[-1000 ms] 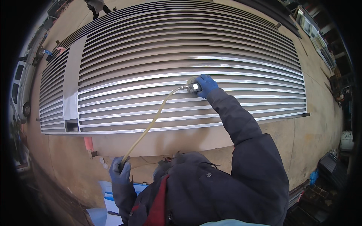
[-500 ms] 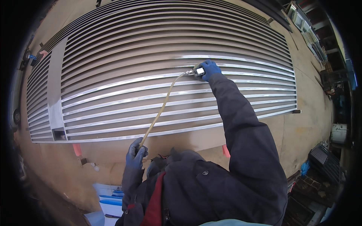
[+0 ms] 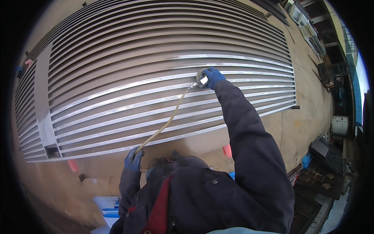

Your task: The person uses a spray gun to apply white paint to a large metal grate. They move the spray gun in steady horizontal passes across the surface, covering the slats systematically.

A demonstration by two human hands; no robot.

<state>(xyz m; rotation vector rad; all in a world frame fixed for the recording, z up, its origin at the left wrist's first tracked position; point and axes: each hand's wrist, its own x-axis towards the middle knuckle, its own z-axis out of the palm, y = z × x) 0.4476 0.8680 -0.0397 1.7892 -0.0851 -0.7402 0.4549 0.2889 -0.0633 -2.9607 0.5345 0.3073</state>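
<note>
My right hand [image 3: 213, 77], in a blue glove, is closed around an air sander [image 3: 202, 80] with a round pad and a metal hose fitting. The sander rests on the bars of a large slatted metal panel [image 3: 128, 92], near its middle. From the fitting a yellowish air hose [image 3: 170, 120] sags back toward me. My left hand [image 3: 133, 159], also gloved in blue, grips this hose just off the panel's near edge. Several near bars shine bright silver, while the farther bars look duller and brownish.
Pink-red supports [image 3: 73, 165] show beneath the panel's near edge. At the lower left lie white and blue pieces [image 3: 112, 210]. Dark grates [image 3: 327, 153] and scrap are piled at right, near a pale box [image 3: 340, 125]. A concrete floor [image 3: 272, 128] surrounds the panel.
The sander has turned and shifted slightly nearer along the bars with my right hand. My left hand still grips the hose, which now bends more. The whole view has shifted a little.
</note>
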